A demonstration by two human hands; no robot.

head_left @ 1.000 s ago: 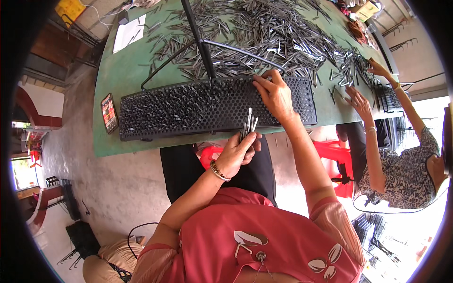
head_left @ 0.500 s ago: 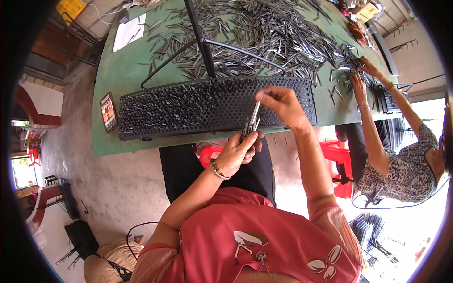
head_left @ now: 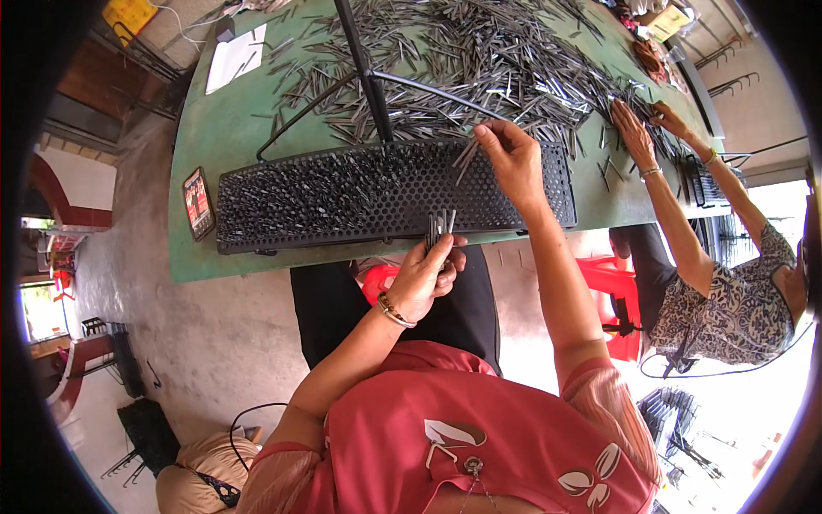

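A small bundle of thin dark metal strips (head_left: 439,224) stands up out of my left hand (head_left: 425,278), whose fingers are closed around it in front of the tray's near edge. My right hand (head_left: 515,168) is over the right part of a long black perforated tray (head_left: 561,193), its thumb and fingertips pinched on a couple of thin metal strips (head_left: 466,158) that slant down toward the holes. Whether their lower ends sit in holes, I cannot tell. Many upright strips (head_left: 300,195) crowd the tray's left and middle part; bare holes show toward the right.
Loose metal strips (head_left: 462,60) lie heaped across the green table (head_left: 193,265). A black post with braces (head_left: 370,90) rises behind the tray. A phone (head_left: 198,204) and white paper (head_left: 237,60) lie at left. At right, a co-worker's hands (head_left: 632,133) reach into the heap.
My right hand has moved away from the left hand's bundle, up and slightly right over the tray, carrying strips. The co-worker's nearer hand has shifted left and farther onto the heap.
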